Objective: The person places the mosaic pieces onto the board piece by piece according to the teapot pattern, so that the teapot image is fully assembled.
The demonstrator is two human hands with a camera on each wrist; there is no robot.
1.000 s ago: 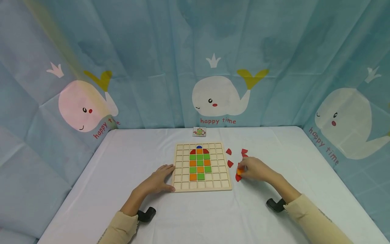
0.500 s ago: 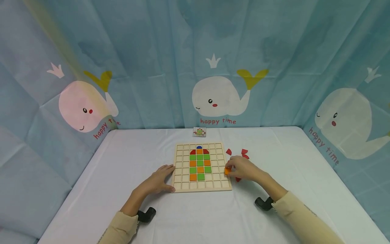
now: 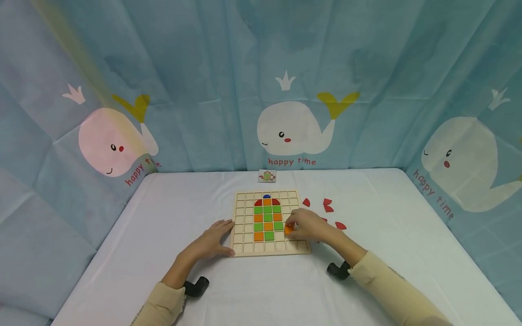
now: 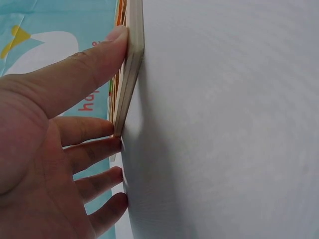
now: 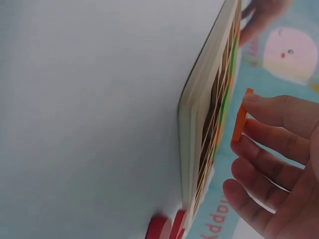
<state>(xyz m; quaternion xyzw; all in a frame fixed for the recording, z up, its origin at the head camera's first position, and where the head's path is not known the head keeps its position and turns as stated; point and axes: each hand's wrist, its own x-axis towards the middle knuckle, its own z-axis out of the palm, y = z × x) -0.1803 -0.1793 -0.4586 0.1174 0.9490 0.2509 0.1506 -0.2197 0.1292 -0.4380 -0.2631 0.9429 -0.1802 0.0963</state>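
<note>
A wooden grid board (image 3: 244, 247) lies on the white table, with green and orange squares, two red pieces and a blue piece in its middle columns. The left hand (image 3: 210, 240) rests at the board's left edge; in the left wrist view its thumb and fingers, nearly straight, touch the board's side (image 4: 130, 74). Over the right part of the board, the right hand (image 3: 310, 225) pinches an orange square (image 3: 288, 229). Seen from the right wrist, that orange square (image 5: 241, 117) is held between thumb and fingertips, above the board's surface.
Several red pieces (image 3: 328, 208) lie on the table right of the board, some partly hidden by the right hand. A small patterned card (image 3: 267, 176) lies behind the board. A blue curtain (image 3: 195, 90) with whales stands around the table.
The right hand has moved left from the red pieces to over the board, carrying the orange square. More red pieces show behind it. The left hand has stayed in place.
</note>
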